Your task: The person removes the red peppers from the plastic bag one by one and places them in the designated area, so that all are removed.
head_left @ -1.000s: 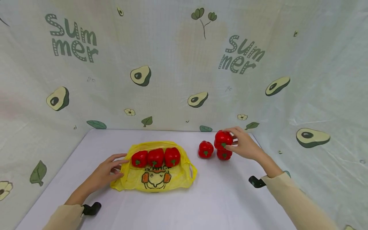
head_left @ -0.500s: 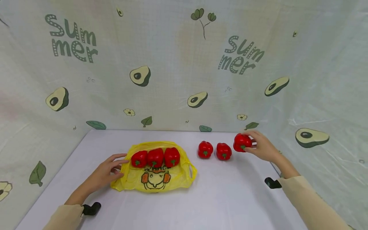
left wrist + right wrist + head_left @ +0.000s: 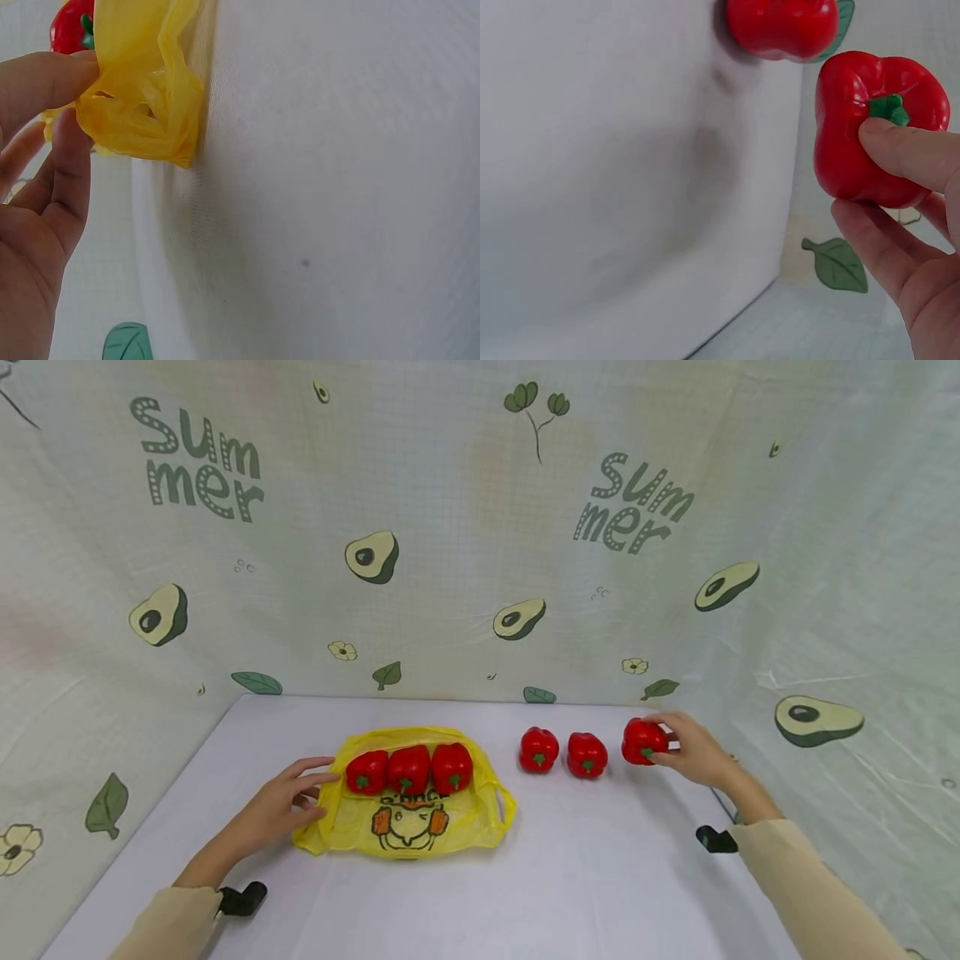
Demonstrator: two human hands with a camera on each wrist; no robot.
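Observation:
At the right end of the table, my right hand (image 3: 693,750) grips a red bell pepper (image 3: 643,742) with thumb and fingertips. In the right wrist view the thumb presses beside the green stem of this bell pepper (image 3: 877,161), close over the table. To its left, two more red bell peppers (image 3: 587,755) stand in a row on the table. My left hand (image 3: 279,803) holds the left edge of a yellow plastic bag (image 3: 345,827) between thumb and fingers; the left wrist view shows the bag's crumpled edge (image 3: 150,105) there. Three red bell peppers (image 3: 408,770) sit side by side on the bag.
The white table (image 3: 525,893) runs back to a hanging cloth (image 3: 450,610) printed with avocados and leaves. Another cloth panel rises close along the right side, near my right hand. The bag's loop handle (image 3: 504,806) lies at its right.
My right hand has carried the bell pepper rightward, from over the neighbouring one to the row's right end, then lowered it. The left hand and the bag stay in place.

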